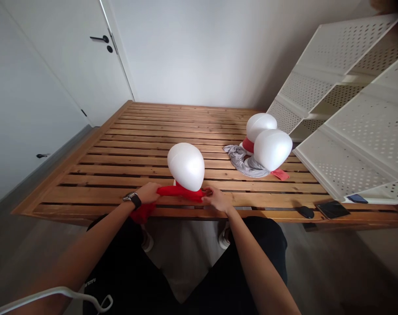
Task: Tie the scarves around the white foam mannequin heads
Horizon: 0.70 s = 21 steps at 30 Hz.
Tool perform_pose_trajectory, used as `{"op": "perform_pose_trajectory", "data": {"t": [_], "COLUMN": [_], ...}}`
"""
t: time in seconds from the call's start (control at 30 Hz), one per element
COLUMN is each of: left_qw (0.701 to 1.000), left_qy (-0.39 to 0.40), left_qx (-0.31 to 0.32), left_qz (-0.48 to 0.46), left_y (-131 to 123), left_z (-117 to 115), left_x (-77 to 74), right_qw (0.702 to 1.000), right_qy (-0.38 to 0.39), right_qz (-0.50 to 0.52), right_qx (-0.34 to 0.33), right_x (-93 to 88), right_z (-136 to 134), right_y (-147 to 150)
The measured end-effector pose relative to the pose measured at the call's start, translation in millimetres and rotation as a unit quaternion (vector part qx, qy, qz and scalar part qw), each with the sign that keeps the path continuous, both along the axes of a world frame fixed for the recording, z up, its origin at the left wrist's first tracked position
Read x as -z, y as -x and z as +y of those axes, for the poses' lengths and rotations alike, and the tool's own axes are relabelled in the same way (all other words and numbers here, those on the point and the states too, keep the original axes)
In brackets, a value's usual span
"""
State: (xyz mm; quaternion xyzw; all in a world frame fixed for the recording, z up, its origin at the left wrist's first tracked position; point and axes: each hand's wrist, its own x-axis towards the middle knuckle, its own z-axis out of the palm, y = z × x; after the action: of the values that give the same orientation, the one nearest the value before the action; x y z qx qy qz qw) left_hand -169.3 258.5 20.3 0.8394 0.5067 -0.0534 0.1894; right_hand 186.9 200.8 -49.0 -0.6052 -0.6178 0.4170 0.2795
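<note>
A white foam mannequin head (186, 165) stands on the slatted wooden surface in front of me. Around its neck runs a red scarf (176, 191), pulled across the front. My left hand (148, 192), with a dark watch on the wrist, is closed on the scarf at the left of the head; a loose red end hangs below it over the front edge. To the right of the neck, my right hand (218, 199) pinches the scarf's other part between thumb and fingers.
Two more white heads (273, 148) stand at the right, with a grey scarf (243, 162) and red cloth around their bases. White perforated racks (350, 131) lean beyond them. A black mouse (306, 212) and a phone (333, 209) lie near the front edge of the slatted surface (97, 181).
</note>
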Motion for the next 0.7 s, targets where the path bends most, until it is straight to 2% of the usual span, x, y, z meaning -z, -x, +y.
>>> {"op": "perform_pose_trajectory", "data": {"t": [0.03,0.1,0.2,0.27,0.33,0.37,0.43,0.57,0.7], "left_qw": [1.0,0.998,0.993,0.99,0.986,0.984,0.986,0.992,0.987], "left_qy": [0.017,0.053,0.083,0.088,0.093,0.096,0.106,0.124,0.141], "left_qx": [0.001,-0.007,-0.029,-0.041,-0.053,-0.057,-0.056,-0.031,0.07], "left_qz": [-0.014,-0.038,-0.08,-0.105,-0.131,-0.138,-0.114,-0.01,-0.027], "left_y": [-3,-10,-19,-26,-36,-42,-56,-96,-154], "left_z": [-5,-16,-34,-52,-74,-87,-118,-179,-225], "left_x": [1.5,4.7,10.3,14.0,16.9,18.1,20.7,28.6,35.8], "right_qw": [1.0,0.992,0.955,0.938,0.932,0.935,0.943,0.945,0.945], "right_qy": [-0.019,-0.105,-0.265,-0.311,-0.309,-0.291,-0.239,-0.179,-0.164], "right_qz": [-0.007,-0.033,-0.084,-0.13,-0.176,-0.196,-0.229,-0.27,-0.275], "right_qx": [0.01,0.057,0.106,0.083,0.067,0.059,0.044,0.053,0.07], "right_x": [-10.2,-40.6,-105.0,-146.3,-174.2,-181.7,-185.2,-172.9,-168.9], "right_z": [-1,-4,-4,2,12,18,30,41,39], "right_y": [0,7,37,65,91,101,115,123,126]}}
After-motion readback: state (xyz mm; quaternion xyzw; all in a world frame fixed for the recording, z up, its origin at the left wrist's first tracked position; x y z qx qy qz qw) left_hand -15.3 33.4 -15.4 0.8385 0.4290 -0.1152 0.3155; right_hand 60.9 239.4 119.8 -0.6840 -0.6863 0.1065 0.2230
